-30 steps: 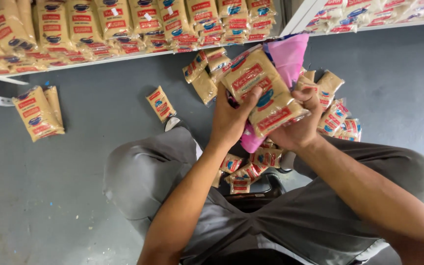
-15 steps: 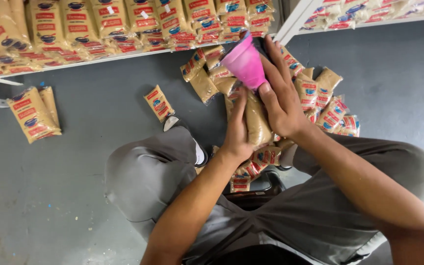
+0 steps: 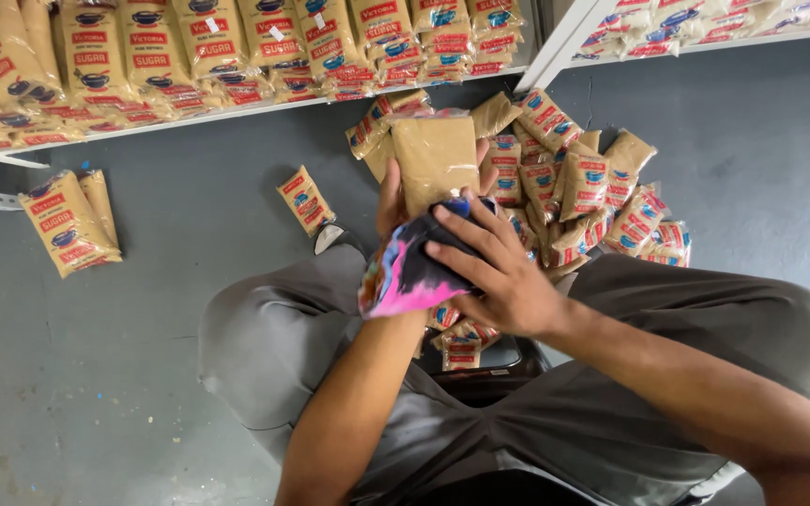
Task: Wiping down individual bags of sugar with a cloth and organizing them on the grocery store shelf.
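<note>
Your right hand (image 3: pixel 494 272) sits dead centre of the frame, fingers spread and pressed down over a pink and dark cloth (image 3: pixel 412 276), so it's grasping that rag against the packet underneath. Your left hand (image 3: pixel 396 192) is mostly hidden behind it; what shows is wrapped around the lower part of a brown sugar packet (image 3: pixel 436 159), clenched on it and holding it upright with the plain back side facing you. The cloth covers the bottom end of that packet and hangs off toward the left over your forearm.

Right behind the held packet, upper centre going to the right, there's a loose pile of sugar packets (image 3: pixel 592 192) on the grey floor (image 3: pixel 189 206), some flat, some leaning on each other. A few more show below your hands, between your knees. One stray packet (image 3: pixel 305 200) lies by itself left of centre, and a pair of packets (image 3: pixel 69 220) lies at the left edge.

Across the top of the frame a white shelf (image 3: pixel 236 111) holds a row of the same packets (image 3: pixel 142 52), overlapping. Another shelf (image 3: pixel 705 42) with more packets runs in the upper right corner. You're crouched in grey trousers (image 3: pixel 274 347), knees spread either side.
</note>
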